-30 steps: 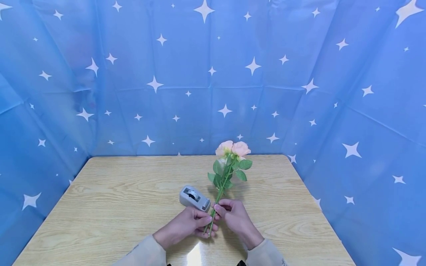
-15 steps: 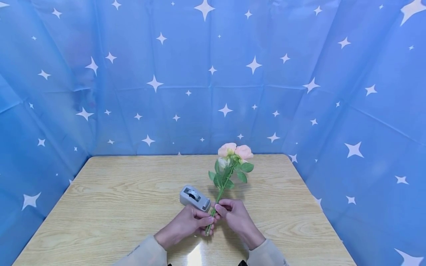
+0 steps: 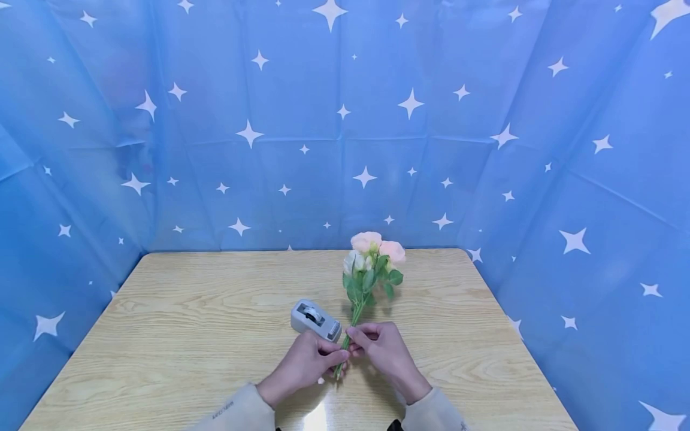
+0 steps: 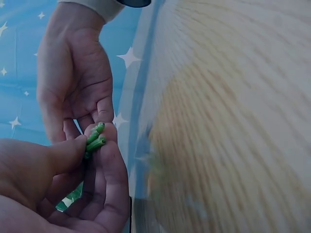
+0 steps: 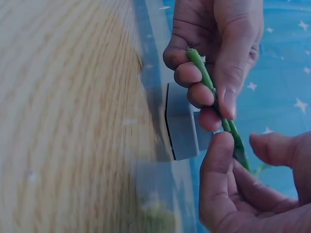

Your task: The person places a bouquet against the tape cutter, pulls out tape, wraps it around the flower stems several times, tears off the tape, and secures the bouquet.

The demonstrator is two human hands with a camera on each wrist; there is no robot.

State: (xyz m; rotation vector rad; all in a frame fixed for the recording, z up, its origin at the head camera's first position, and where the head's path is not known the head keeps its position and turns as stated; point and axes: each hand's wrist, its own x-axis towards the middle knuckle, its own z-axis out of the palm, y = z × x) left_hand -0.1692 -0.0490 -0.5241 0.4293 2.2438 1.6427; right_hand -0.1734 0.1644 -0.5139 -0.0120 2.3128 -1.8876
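A small bunch of roses leans away over the table, two pale pink blooms (image 3: 366, 241) beside a white bloom (image 3: 353, 262), with green leaves (image 3: 368, 280) below them. Near the lower ends, my left hand (image 3: 304, 362) pinches the gathered stems (image 5: 208, 77) between thumb and curled fingers. Cut stem ends (image 4: 96, 141) poke out past its thumb in the left wrist view. Just above it, my right hand (image 3: 390, 353) has its fingers curved round the stems; in the right wrist view its thumb (image 5: 274, 149) stands a little off them.
A grey tape dispenser (image 3: 326, 328) sits on the wooden table (image 3: 215, 311), close to the left of the stems. A small white scrap (image 3: 320, 381) shows beside the left hand. A blue star-patterned curtain (image 3: 302, 108) surrounds the table's back and sides.
The white bloom has turned out into fuller view left of the pink ones. The stems lie closer together, and the blooms have shifted slightly. Both hands stay in nearly the same place.
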